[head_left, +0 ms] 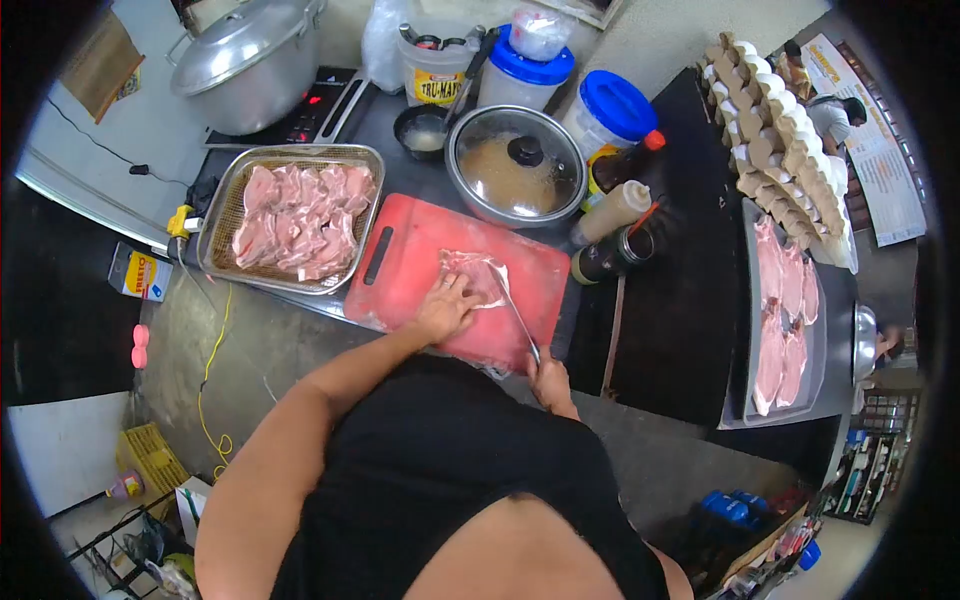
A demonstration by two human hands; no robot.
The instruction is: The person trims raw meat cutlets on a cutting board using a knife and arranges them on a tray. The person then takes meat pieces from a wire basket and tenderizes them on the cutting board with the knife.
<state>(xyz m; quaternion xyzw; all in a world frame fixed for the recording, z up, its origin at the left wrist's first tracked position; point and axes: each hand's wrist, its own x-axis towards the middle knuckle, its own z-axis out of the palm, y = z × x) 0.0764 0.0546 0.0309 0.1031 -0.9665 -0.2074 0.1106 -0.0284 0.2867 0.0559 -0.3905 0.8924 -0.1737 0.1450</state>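
Note:
A thin slice of raw pork (484, 270) with a pale fat edge lies on the red cutting board (410, 270). My left hand (446, 308) rests on the slice's near left part, its fingers apart and lying on the meat. In my right hand (551, 382), closed around the handle, is a knife (520, 325). Its blade points away from me and reaches the right edge of the slice; whether it has cut into the meat I cannot tell. Left of the board, a wire-mesh tray (225, 215) holds several raw pork chops (300, 222).
Behind the board stand a glass-lidded pan (480, 200), a small black pan (418, 135), blue-lidded tubs (615, 105) and sauce bottles (620, 208). A large pot (245, 60) sits on an induction cooker (325, 105). Egg trays (770, 150) and another meat tray (812, 375) are at right.

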